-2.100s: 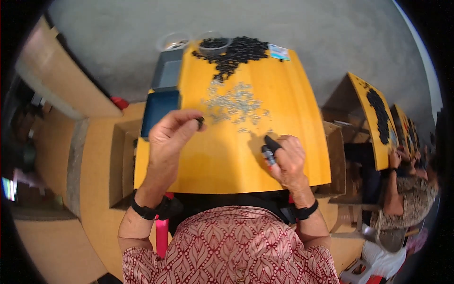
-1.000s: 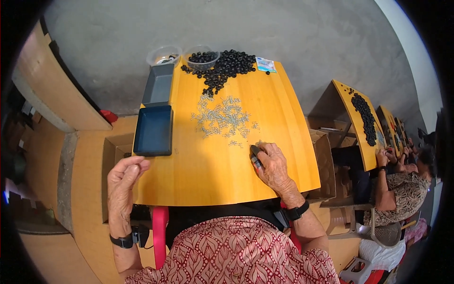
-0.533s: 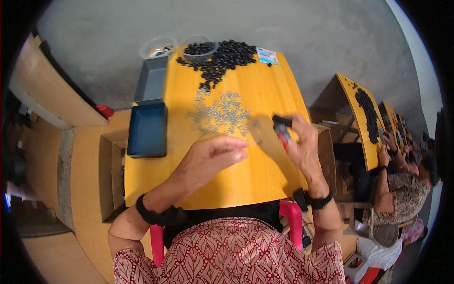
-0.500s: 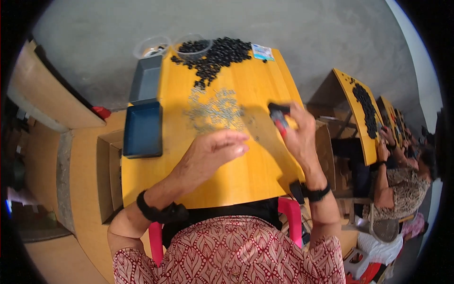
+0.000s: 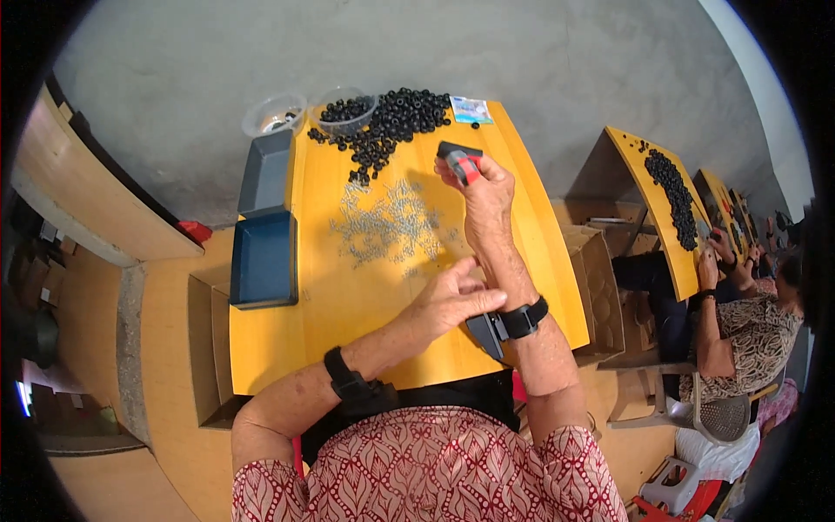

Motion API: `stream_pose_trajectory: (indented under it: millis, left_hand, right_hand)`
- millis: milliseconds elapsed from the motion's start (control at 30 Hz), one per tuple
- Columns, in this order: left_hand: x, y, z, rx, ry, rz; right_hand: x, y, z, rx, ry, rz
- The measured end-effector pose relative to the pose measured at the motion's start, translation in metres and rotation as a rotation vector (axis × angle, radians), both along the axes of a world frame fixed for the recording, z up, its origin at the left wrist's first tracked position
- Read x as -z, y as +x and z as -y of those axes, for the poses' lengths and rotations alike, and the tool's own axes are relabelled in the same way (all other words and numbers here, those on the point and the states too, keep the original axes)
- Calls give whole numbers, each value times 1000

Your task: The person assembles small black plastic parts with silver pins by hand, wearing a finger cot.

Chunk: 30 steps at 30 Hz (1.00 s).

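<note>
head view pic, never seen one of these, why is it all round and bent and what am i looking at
The camera sits on a person's head and looks down through a very wide lens, so straight edges bend near the rim. The two forearms coming in from below are that person's own.

In front of them is a yellow table. At its far end lies a heap of small black rings, with two clear tubs beside it. In the middle lies a scatter of small silvery parts. Two dark blue trays sit along the left edge.

The right hand is raised and holds a small black and red tool. The left hand is by the right forearm, near a black wristband. Other people work at similar tables on the right.
</note>
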<state>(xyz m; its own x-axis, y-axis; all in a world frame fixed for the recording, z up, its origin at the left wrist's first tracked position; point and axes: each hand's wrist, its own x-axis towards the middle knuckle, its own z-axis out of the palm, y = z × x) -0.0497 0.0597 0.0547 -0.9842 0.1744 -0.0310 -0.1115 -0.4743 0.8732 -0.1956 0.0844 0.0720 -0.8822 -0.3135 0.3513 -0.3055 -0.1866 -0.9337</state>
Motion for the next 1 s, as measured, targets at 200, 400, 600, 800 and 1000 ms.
stream_pose_trajectory:
  millis: [200, 400, 600, 800, 1000]
  left_hand:
    - [11, -1, -7, 42, -77, 86]
    - [23, -3, -6, 35, -48, 126]
    - [42, -16, 4, 50, 5, 14]
    - [33, -22, 21, -18, -106, 27]
    - [35, -24, 41, 4, 2, 185]
  right_hand:
    - [23, -3, -8, 17, 141, -10]
    - [29, 9, -2, 18, 360, -528]
    - [21, -4, -12, -55, 609, -946]
    - [28, -33, -56, 22, 682, -735]
    - [45, -56, -85, 120, 875, -463]
